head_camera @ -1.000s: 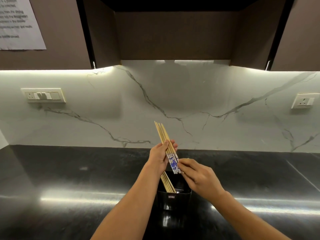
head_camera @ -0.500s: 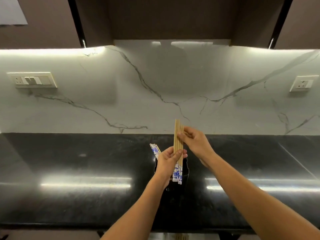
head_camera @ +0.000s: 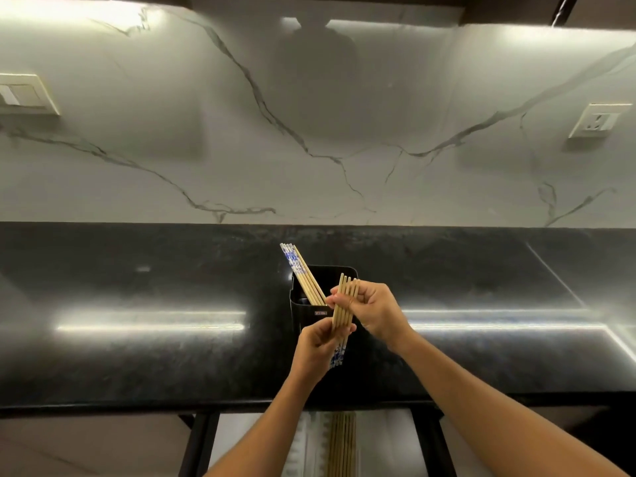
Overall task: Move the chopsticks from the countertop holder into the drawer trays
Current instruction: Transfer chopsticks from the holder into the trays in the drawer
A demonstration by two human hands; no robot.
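Note:
A black holder stands on the dark countertop, with several wooden chopsticks with blue-and-white ends leaning out of it to the left. In front of the holder, both hands hold a bundle of several chopsticks, blue-patterned ends down. My left hand grips the lower part of the bundle. My right hand pinches its upper part. Below the counter edge an open drawer shows a white tray with several chopsticks lying in it.
A marble backsplash rises behind the counter, with a switch plate at the left and a socket at the right. The drawer's black frame flanks the tray. Dark cabinets hang overhead.
The bundle has come down and toward me, from above the holder to in front of it. The view has tilted down, so the open drawer and tray now show.

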